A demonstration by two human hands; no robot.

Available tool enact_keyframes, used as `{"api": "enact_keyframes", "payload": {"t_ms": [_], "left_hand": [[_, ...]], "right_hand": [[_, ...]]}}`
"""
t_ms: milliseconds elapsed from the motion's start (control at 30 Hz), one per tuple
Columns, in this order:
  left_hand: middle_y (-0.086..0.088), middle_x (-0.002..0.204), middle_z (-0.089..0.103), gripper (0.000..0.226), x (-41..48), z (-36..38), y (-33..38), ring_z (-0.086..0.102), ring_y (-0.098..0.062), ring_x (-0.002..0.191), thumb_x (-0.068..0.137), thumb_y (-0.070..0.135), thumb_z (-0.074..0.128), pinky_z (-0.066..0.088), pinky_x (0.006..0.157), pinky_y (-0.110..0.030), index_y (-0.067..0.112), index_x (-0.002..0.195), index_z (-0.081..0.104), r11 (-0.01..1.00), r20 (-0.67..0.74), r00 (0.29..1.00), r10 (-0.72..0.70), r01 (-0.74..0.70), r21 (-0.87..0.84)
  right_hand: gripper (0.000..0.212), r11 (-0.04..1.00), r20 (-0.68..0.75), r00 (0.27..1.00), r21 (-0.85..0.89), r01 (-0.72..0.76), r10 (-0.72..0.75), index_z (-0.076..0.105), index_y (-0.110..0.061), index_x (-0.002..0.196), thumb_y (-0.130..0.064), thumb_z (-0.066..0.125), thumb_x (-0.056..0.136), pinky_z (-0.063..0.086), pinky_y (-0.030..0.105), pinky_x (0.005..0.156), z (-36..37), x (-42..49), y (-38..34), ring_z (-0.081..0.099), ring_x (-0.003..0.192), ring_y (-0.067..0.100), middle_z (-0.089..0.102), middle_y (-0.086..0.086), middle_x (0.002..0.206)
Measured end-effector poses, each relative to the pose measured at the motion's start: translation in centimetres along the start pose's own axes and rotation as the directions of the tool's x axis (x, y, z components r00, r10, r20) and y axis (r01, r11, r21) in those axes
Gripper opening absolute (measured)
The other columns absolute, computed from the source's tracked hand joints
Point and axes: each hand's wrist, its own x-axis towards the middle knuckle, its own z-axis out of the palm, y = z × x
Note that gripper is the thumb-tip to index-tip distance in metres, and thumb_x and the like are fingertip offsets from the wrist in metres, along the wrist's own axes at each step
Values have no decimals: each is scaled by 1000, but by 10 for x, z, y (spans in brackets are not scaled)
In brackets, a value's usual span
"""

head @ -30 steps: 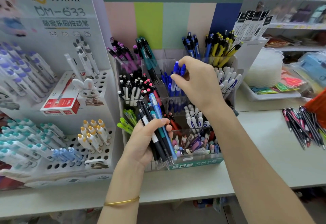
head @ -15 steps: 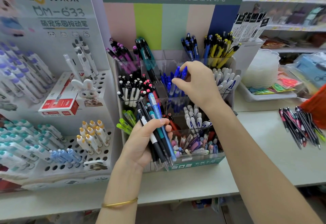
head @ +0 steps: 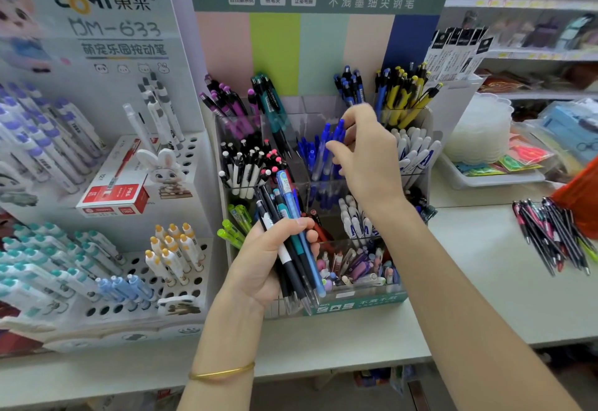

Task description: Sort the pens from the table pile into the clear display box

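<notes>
My left hand (head: 268, 261) grips a bundle of pens (head: 289, 236), black, teal and light blue, in front of the clear display box (head: 356, 294). My right hand (head: 365, 158) reaches into the box's middle compartment, fingertips on the tops of the blue pens (head: 328, 142) standing there. Whether it still pinches one of them I cannot tell. The table pile of pens (head: 553, 236) lies at the right on the white counter.
A white Domi pen stand (head: 106, 164) with a rabbit figure fills the left. Other compartments hold purple, black-and-white, yellow, green and white pens. A white tray (head: 495, 177) with packets sits behind the pile, and an orange bag (head: 581, 197) is at the right edge.
My right hand has lowered the blue pens into the middle compartment and its fingers have loosened. My left hand has kept its bundle in place.
</notes>
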Motion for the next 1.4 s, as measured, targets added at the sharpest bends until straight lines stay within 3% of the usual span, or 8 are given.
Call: {"api": "enact_keyframes", "payload": {"t_ms": [200, 367, 533, 767, 900, 1000, 1100, 1400], "left_hand": [[-6, 59, 59, 26, 2, -2, -1, 58, -17, 50, 63, 13, 64, 52, 46, -26, 4, 87, 57, 1000, -11, 1000, 5, -5, -7], [-7, 60, 58, 27, 1, -4, 0, 58, -17, 50, 64, 12, 64, 51, 45, -27, 3, 89, 57, 1000, 14, 1000, -7, 7, -26], [-6, 65, 60, 21, 2, -9, -1, 60, -17, 52, 71, 0, 68, 53, 47, -26, 3, 90, 60, 996, 65, 997, -44, 49, -75], [-6, 71, 62, 13, 1, -13, 1, 63, -17, 53, 74, 5, 67, 54, 48, -27, 5, 87, 69, 972, 66, 996, -60, 74, -225], [-5, 70, 62, 13, 0, -16, -2, 62, -15, 54, 74, 7, 64, 55, 51, -26, 6, 76, 77, 974, 103, 993, -53, 74, -214], [-7, 69, 61, 24, -2, -16, -3, 60, -17, 54, 72, 11, 58, 54, 50, -27, 4, 88, 74, 982, 117, 992, -37, 58, -180], [-10, 68, 63, 21, -4, -11, -5, 61, -20, 52, 76, 0, 62, 53, 46, -31, 3, 96, 61, 996, 63, 998, 6, 0, -93], [-13, 72, 71, 20, -8, -9, -11, 69, -22, 62, 91, -6, 49, 54, 45, -34, 8, 99, 61, 997, -11, 998, 60, -59, 41]], "right_hand": [[22, 969, 149, 987, -245, -13, 51, 53, -6, 108, -11, 63, 89, 52, 42, 75, 9, -4, 4, 63, 87, 31, 62, 12, 102], [35, 955, -59, 976, -225, 192, -210, 59, -9, 123, -18, 64, 90, 48, 31, 61, 8, -6, -4, 58, 74, 23, 58, 12, 106], [7, 952, -81, 968, -214, 218, -239, 68, -2, 88, -5, 69, 82, 45, 31, 52, 28, -6, 6, 59, 66, 30, 57, 13, 90], [11, 904, -142, 926, -309, 294, -349, 66, -2, 84, -1, 71, 74, 53, 35, 52, 40, -20, 9, 62, 72, 29, 61, 12, 80], [21, 978, -207, 956, -52, 201, -208, 67, -5, 103, 1, 56, 85, 47, 25, 67, 19, -28, 6, 54, 75, 14, 59, 8, 93], [10, 958, 132, 991, 282, -44, 7, 69, -15, 94, -20, 61, 90, 50, 31, 69, -2, -43, -11, 56, 71, 13, 62, 1, 82], [21, 906, 440, 893, 332, -261, 96, 66, -18, 101, -25, 72, 83, 55, 34, 60, -6, -57, -16, 61, 58, 19, 61, 7, 78], [18, 760, 408, 891, 509, -405, 202, 66, -10, 106, -5, 63, 89, 51, 22, 52, -3, -68, -3, 62, 57, 8, 68, 0, 75]]}}
